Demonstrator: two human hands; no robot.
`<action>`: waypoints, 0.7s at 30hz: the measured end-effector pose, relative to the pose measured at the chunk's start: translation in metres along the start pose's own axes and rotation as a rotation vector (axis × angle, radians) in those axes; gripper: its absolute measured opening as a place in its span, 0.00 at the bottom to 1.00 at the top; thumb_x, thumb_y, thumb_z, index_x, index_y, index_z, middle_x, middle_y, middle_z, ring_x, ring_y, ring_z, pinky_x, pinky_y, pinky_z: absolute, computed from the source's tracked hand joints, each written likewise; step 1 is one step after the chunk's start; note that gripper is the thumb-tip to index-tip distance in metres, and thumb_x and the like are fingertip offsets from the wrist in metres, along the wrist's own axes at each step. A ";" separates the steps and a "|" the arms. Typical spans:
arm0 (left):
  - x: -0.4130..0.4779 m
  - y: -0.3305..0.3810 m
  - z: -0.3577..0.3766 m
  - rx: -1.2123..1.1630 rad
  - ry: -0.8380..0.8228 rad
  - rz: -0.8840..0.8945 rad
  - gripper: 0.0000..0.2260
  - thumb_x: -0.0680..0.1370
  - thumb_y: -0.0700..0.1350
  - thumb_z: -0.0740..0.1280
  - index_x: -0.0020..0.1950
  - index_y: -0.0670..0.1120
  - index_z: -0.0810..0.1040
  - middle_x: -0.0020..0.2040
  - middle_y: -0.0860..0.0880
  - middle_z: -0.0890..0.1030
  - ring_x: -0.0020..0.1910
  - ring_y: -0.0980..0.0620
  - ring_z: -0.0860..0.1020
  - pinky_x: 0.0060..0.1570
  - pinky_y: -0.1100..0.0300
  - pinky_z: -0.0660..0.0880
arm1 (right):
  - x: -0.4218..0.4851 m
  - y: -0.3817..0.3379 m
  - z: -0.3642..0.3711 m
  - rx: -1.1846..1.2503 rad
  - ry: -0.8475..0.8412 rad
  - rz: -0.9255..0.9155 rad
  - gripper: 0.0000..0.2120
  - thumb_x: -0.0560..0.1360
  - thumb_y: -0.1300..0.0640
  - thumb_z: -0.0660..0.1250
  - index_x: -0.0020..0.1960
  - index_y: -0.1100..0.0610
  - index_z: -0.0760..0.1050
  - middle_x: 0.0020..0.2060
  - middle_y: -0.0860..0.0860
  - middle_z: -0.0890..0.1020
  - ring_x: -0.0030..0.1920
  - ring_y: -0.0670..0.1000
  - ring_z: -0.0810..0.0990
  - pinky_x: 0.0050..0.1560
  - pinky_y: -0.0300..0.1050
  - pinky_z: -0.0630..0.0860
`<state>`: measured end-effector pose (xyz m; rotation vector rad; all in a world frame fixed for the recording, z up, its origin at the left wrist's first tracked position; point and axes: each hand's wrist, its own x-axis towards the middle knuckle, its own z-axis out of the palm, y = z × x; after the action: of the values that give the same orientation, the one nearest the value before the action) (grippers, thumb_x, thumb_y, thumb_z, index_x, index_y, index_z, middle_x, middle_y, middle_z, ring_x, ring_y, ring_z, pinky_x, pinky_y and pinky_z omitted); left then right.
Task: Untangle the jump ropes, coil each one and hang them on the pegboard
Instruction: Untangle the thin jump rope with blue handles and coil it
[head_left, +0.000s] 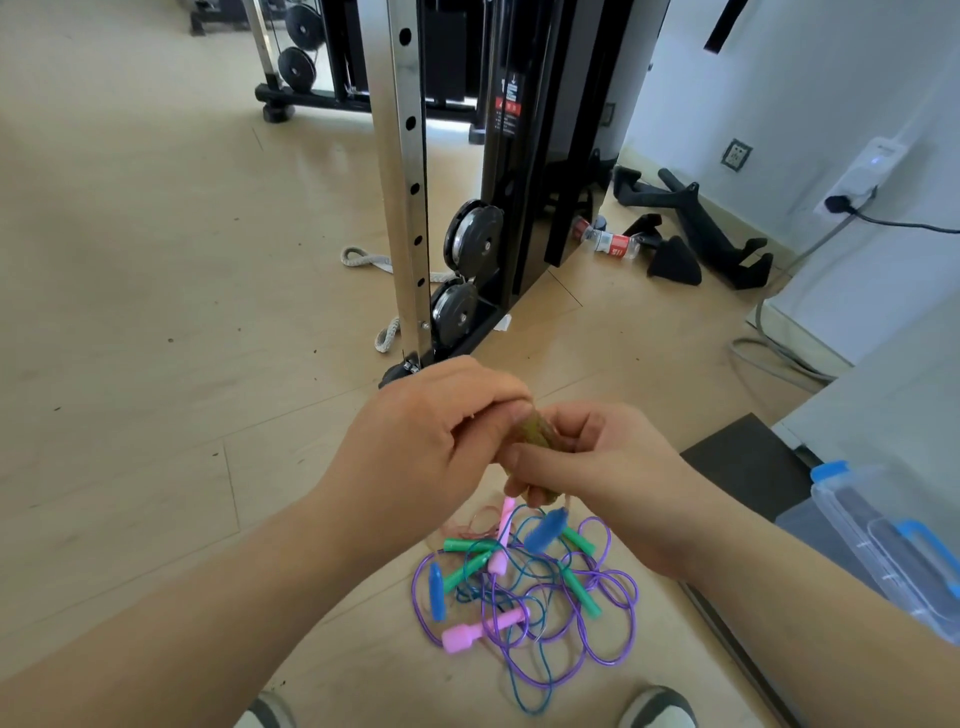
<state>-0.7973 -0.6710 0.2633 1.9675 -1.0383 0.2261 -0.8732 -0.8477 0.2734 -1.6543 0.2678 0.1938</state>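
A tangled heap of jump ropes (524, 587) lies on the wooden floor between my feet, with purple, blue and thin pink cords and pink, green and blue handles. Above it, both hands meet around an olive-green handle (537, 434). My left hand (441, 431) pinches its upper end with curled fingers. My right hand (592, 462) wraps round the lower part, and a second olive handle end shows under its fingers. A thin cord hangs from there toward the heap. No pegboard is in view.
A black cable machine (498, 208) with a perforated steel post stands just ahead. A white braided rope (363, 260) lies beside it. A clear storage box with blue clips (893, 540) and a black mat (748, 462) sit at the right. A bottle (608, 241) and black handles lie by the wall.
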 end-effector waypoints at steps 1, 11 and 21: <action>0.000 -0.003 0.001 -0.040 0.010 -0.054 0.04 0.81 0.43 0.69 0.51 0.49 0.85 0.43 0.55 0.82 0.43 0.55 0.81 0.44 0.58 0.77 | 0.001 0.002 0.000 0.021 -0.009 -0.002 0.04 0.77 0.61 0.73 0.48 0.62 0.85 0.40 0.60 0.86 0.37 0.53 0.80 0.41 0.44 0.77; -0.010 -0.025 0.013 -0.102 -0.351 -0.600 0.11 0.85 0.52 0.60 0.46 0.57 0.79 0.36 0.49 0.82 0.25 0.60 0.72 0.30 0.66 0.72 | 0.005 -0.007 0.001 0.557 0.041 0.157 0.14 0.80 0.59 0.66 0.58 0.70 0.79 0.52 0.64 0.86 0.38 0.50 0.84 0.37 0.38 0.79; -0.023 0.023 0.030 0.018 -0.702 -0.393 0.10 0.82 0.54 0.63 0.46 0.51 0.77 0.34 0.52 0.78 0.35 0.54 0.75 0.39 0.55 0.75 | 0.018 0.012 0.001 0.078 0.436 0.027 0.08 0.81 0.56 0.68 0.52 0.61 0.82 0.44 0.56 0.88 0.46 0.59 0.87 0.57 0.56 0.83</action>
<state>-0.8358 -0.6870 0.2479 2.2707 -1.0281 -0.7179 -0.8594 -0.8487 0.2572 -1.6035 0.6188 -0.1599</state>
